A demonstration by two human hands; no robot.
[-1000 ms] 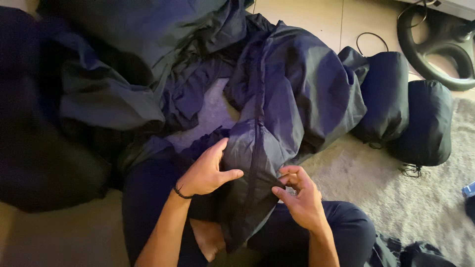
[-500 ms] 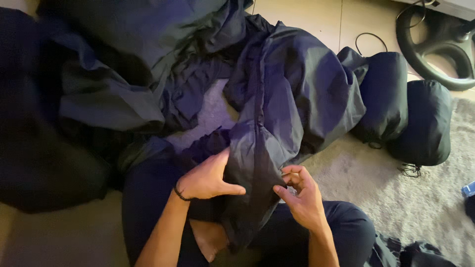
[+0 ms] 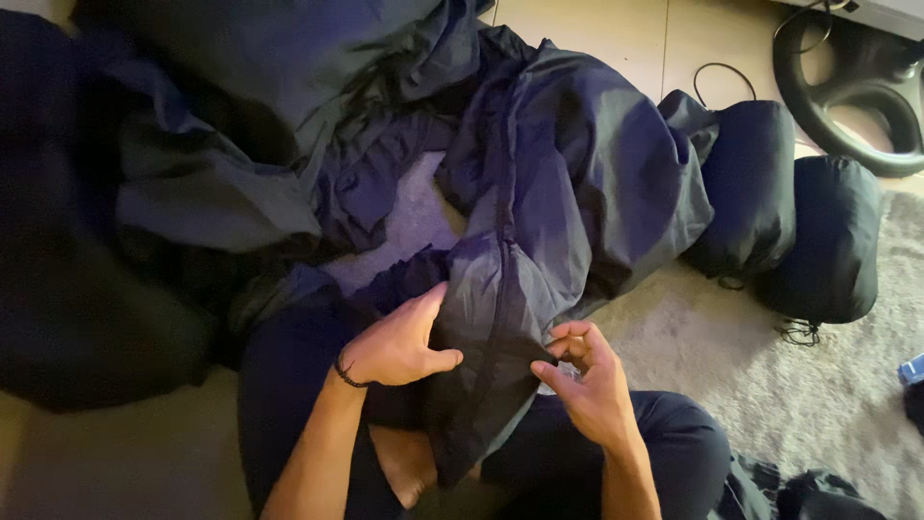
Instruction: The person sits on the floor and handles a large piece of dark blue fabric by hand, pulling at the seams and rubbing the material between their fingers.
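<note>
Beige floor tiles run along the top of the room, and a pale shaggy rug (image 3: 770,385) covers the ground on the right, where the person sits cross-legged in dark trousers. Two stuffed dark cylindrical fabric sacks (image 3: 789,207) lie side by side on the rug's edge, upright in the view and touching each other; drawstring cords trail from their lower ends, and what fills them cannot be seen. Behind them a black ring-shaped object (image 3: 847,96) is cut off by the top right corner, with a thin cable looping near it. A small blue thing (image 3: 912,369) at the right edge is too cropped to identify, and no label or print can be made out anywhere.

Spread from the person's lap up across the floor is a large dark navy nylon sheet with a zip seam (image 3: 568,193) running down its middle. Its lower end hangs over the lap between both hands. The left hand (image 3: 399,342), a thin dark band at its wrist, lies flat against the cloth with fingers together and the thumb pressed out across the fabric. The right hand (image 3: 592,380) has its fingers curled, thumb and fingertips pinched on the fabric edge near the seam. More crumpled dark cloth (image 3: 192,183) heaps up on the left, blurred and deep in shadow
</note>
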